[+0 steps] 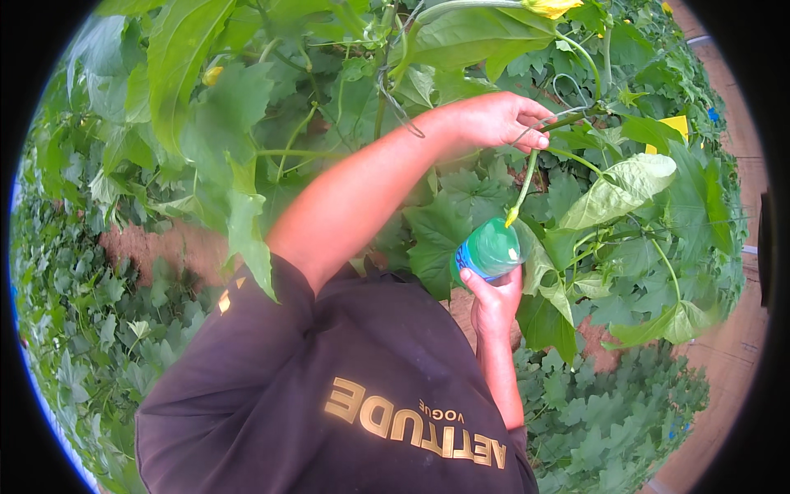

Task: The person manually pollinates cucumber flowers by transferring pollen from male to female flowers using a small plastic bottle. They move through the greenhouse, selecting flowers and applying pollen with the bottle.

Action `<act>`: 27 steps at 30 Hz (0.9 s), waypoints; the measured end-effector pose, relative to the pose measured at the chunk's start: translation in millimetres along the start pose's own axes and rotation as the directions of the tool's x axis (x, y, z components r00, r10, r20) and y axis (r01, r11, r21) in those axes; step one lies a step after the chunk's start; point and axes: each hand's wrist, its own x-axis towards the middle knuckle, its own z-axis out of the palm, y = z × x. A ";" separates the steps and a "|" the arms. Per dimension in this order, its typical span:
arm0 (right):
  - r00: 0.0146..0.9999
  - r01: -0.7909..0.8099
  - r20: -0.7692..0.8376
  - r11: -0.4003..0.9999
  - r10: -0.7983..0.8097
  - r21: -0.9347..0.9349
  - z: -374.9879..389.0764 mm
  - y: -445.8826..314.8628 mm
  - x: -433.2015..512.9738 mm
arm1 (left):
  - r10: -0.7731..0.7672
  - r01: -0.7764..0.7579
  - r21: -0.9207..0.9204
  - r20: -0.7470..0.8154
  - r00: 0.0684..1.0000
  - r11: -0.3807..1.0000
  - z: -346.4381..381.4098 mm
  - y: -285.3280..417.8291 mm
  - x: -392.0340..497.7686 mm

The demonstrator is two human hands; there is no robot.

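My left hand (509,123) reaches across the upper middle, its thumb and fingers closed on a green vine stem (571,118) beside a thin wire or string. Below those fingers hangs a slender young fruit (526,185) with a yellow bud (511,215) at its tip. The bud overlaps the upper end of a green translucent plastic bottle (494,244) with a blue label; whether they touch I cannot tell. My right hand (497,296) grips this tilted bottle from below, thumb on the label. The bottle's opening cannot be made out.
Large leaves (185,68) crowd close at the upper left. Twisted wire (395,102) hangs beside my left forearm. A pale curled leaf (623,188) and a yellow card (673,129) are at right. Yellow flowers (552,6) show above. A brown path (728,346) runs along the right edge.
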 end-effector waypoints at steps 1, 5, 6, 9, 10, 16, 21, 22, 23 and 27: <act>0.999 -0.006 -0.033 1.000 0.006 -0.006 3.0 0.1 -2.1 | 0.009 -0.009 0.013 0.013 1.000 1.000 -0.3 -0.2 0.5; 0.997 0.011 -0.076 1.000 -0.009 0.024 12.0 1.4 -4.1 | -0.007 0.008 -0.018 0.040 0.999 1.000 -3.2 -2.5 3.2; 0.998 0.019 -0.068 0.998 -0.015 0.052 13.9 2.2 -2.9 | -0.012 0.013 -0.026 0.053 0.999 1.000 -4.7 -3.0 4.5; 0.994 0.023 -0.106 0.998 -0.016 0.065 21.9 6.4 -0.2 | -0.011 0.014 -0.031 0.077 0.997 0.999 -7.7 -4.5 6.4; 0.992 0.024 -0.121 0.998 -0.017 0.061 23.1 7.1 0.4 | -0.009 0.012 -0.029 0.083 0.997 1.000 -7.7 -5.1 7.6; 0.988 0.058 -0.146 0.993 -0.042 0.106 34.3 15.6 -2.2 | -0.022 0.029 -0.078 0.095 0.995 0.997 -8.3 -9.3 7.5; 0.984 0.082 -0.168 0.985 -0.056 0.151 40.2 21.0 -2.2 | -0.017 0.027 -0.086 0.117 0.993 0.996 -8.9 -11.8 11.7; 0.982 0.078 -0.182 0.988 -0.053 0.130 41.3 21.5 -2.6 | -0.009 0.019 -0.087 0.118 0.993 0.996 -8.7 -12.0 12.2; 0.981 0.077 -0.186 0.989 -0.053 0.126 42.7 21.7 -2.8 | -0.014 0.023 -0.080 0.122 0.992 0.996 -8.7 -11.7 12.2; 0.979 0.084 -0.195 0.990 -0.061 0.110 47.1 21.7 -3.1 | -0.029 0.038 -0.073 0.118 0.993 0.997 -8.5 -10.3 11.7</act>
